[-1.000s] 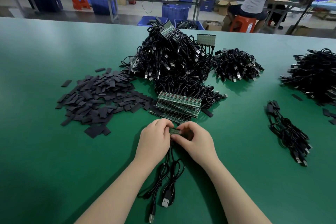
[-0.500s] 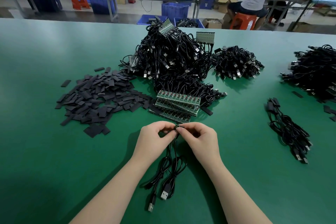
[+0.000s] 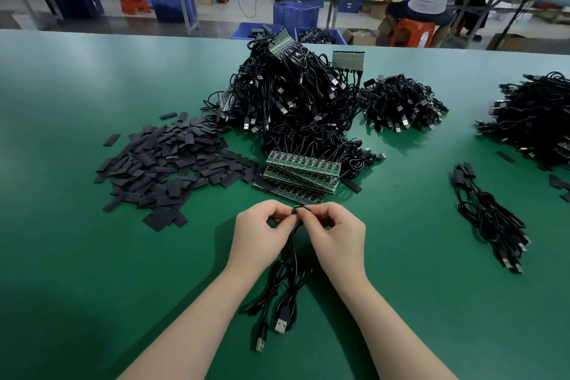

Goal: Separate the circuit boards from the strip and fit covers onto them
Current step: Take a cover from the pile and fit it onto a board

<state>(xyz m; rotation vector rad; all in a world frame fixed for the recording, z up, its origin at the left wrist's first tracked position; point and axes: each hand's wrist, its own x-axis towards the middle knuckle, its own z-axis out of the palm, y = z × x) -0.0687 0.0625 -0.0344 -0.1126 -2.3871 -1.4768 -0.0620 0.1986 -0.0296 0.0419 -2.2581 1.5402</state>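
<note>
Green matte tabletop (image 3: 92, 256) carried a large tangled heap of black USB cables (image 3: 293, 102), then a pile of flat black sleeve covers (image 3: 166, 163), then stacked green circuit-board strips (image 3: 300, 174). Left hand (image 3: 262, 233) and right hand (image 3: 337, 234) both pinched a small green board piece (image 3: 299, 210) just before the strips.

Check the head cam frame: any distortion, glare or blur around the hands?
Head view: wide-angle bend curves the green table's far edge; soft overhead sheen on the mat, no hard glare; left hand and right hand sharp, with soft shadows beneath the arms; the tiny circuit boards they pinch are barely resolved.
</note>
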